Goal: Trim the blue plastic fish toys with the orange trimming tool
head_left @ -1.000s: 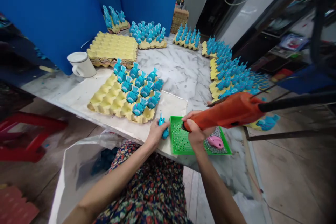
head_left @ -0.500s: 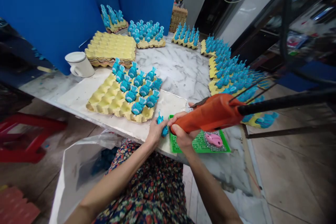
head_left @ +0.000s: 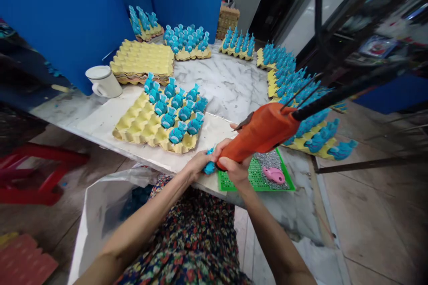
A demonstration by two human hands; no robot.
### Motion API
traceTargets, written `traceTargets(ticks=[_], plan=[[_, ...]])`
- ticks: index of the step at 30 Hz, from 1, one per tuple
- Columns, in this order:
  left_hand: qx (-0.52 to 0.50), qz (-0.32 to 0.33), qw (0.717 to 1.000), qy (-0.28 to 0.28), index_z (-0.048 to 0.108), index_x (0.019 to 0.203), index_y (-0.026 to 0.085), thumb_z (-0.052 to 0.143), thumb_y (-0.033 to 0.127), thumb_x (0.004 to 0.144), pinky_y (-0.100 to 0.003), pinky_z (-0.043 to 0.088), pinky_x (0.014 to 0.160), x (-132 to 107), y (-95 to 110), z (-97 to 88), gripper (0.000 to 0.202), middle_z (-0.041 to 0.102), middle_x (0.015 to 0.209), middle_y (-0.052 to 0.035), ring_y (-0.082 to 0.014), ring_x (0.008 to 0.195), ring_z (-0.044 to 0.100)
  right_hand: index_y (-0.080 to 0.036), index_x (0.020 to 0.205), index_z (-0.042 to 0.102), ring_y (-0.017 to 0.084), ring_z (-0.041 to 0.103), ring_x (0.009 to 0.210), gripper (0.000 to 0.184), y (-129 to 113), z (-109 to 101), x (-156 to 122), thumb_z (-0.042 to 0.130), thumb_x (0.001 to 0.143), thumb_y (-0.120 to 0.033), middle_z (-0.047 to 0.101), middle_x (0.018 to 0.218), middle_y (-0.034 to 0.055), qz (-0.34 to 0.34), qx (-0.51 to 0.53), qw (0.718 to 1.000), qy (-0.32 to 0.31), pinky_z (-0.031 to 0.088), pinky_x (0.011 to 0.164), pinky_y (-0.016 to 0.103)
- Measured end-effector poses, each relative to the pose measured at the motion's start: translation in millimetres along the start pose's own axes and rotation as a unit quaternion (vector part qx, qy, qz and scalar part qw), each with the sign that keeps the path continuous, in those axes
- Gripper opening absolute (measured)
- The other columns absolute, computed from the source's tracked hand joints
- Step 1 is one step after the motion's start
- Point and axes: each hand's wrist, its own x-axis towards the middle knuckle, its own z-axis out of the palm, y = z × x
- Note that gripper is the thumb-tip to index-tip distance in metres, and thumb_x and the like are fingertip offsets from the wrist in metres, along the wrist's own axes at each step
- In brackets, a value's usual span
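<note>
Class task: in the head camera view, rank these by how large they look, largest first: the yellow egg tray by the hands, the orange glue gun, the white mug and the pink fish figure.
1. Yellow egg tray
2. Orange glue gun, though its nearness to the camera makes this unsure
3. White mug
4. Pink fish figure

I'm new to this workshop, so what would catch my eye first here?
The orange glue gun stands out at centre, gripped in the right hand. Around the marble table's edge, yellow egg trays carry rows of bright blue fish figures, backed by tall blue panels.
</note>
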Motion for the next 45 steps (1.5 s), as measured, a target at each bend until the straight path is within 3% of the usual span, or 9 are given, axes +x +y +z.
traceTargets(ticks=[3, 6, 10, 17, 33, 41, 45], plan=[[0.033, -0.011, 0.998, -0.046, 0.058, 0.066, 0.016, 0.079, 0.028, 0.059, -0.021, 0.026, 0.039, -2.6, 1.9, -4.6, 0.025, 0.053, 0.048, 0.0029, -0.0095, 0.040, 0.042, -0.021, 0.073, 0.064, 0.018, 0.056, 0.055, 0.012, -6.5, -6.9, 0.4, 0.068, 0.072, -0.032, 0.061, 0.064, 0.0004, 0.007, 0.017, 0.999, -0.036, 0.047, 0.053, 0.034], [0.033, 0.018, 0.999, -0.038, 0.058, 0.070, 0.018, 0.082, 0.036, 0.059, -0.020, 0.030, 0.041, -4.3, 1.0, -6.4, 0.033, 0.048, 0.051, 0.0072, -0.0073, 0.042, 0.039, -0.021, 0.071, 0.063, 0.017, 0.055, 0.055, 0.010, -3.6, -15.8, 2.2, 0.071, 0.069, -0.027, 0.061, 0.065, 0.0000, -0.034, -0.030, 0.998, 0.031, 0.046, 0.053, 0.033], [-0.002, 0.038, 0.999, 0.001, 0.061, 0.080, 0.017, 0.078, 0.041, 0.063, -0.020, 0.036, 0.045, -6.2, -1.6, -7.3, 0.034, 0.053, 0.061, 0.0056, -0.0088, 0.050, 0.046, -0.021, 0.064, 0.061, 0.015, 0.051, 0.051, 0.010, 10.5, -27.9, 4.9, 0.070, 0.066, -0.021, 0.059, 0.058, -0.0020, -0.044, -0.101, 0.988, 0.105, 0.042, 0.049, 0.030], [-0.035, 0.026, 0.999, 0.006, 0.057, 0.078, 0.017, 0.079, 0.040, 0.061, -0.021, 0.035, 0.043, -11.6, 0.0, -5.7, 0.036, 0.053, 0.061, 0.0052, -0.0083, 0.047, 0.046, -0.023, 0.068, 0.061, 0.016, 0.052, 0.053, 0.010, 23.5, -36.9, 2.4, 0.071, 0.067, -0.023, 0.059, 0.061, -0.0018, -0.031, -0.101, 0.988, 0.112, 0.042, 0.050, 0.031], [-0.051, 0.019, 0.998, 0.011, 0.054, 0.073, 0.018, 0.078, 0.045, 0.065, -0.021, 0.036, 0.046, -13.3, 2.9, -3.3, 0.038, 0.052, 0.058, 0.0052, -0.0092, 0.049, 0.046, -0.023, 0.075, 0.057, 0.016, 0.054, 0.052, 0.015, 25.5, -31.7, -3.7, 0.069, 0.067, -0.021, 0.060, 0.064, -0.0031, -0.052, -0.091, 0.985, 0.136, 0.045, 0.054, 0.033], [-0.081, 0.019, 0.995, 0.049, 0.051, 0.073, 0.019, 0.075, 0.044, 0.069, -0.021, 0.035, 0.045, -12.3, -0.2, 4.8, 0.035, 0.050, 0.055, 0.0055, -0.0101, 0.048, 0.046, -0.020, 0.065, 0.062, 0.015, 0.053, 0.053, 0.007, -0.4, -24.5, 0.4, 0.068, 0.069, -0.019, 0.060, 0.061, -0.0018, -0.086, -0.132, 0.973, 0.170, 0.043, 0.054, 0.031], [-0.111, 0.028, 0.990, 0.081, 0.050, 0.074, 0.019, 0.073, 0.043, 0.071, -0.021, 0.034, 0.045, -12.9, -0.3, 11.2, 0.033, 0.050, 0.054, 0.0059, -0.0104, 0.049, 0.046, -0.021, 0.068, 0.063, 0.017, 0.055, 0.057, 0.010, -8.0, -12.6, 0.8, 0.067, 0.074, -0.029, 0.060, 0.066, -0.0010, -0.105, -0.090, 0.981, 0.135, 0.046, 0.057, 0.034]])
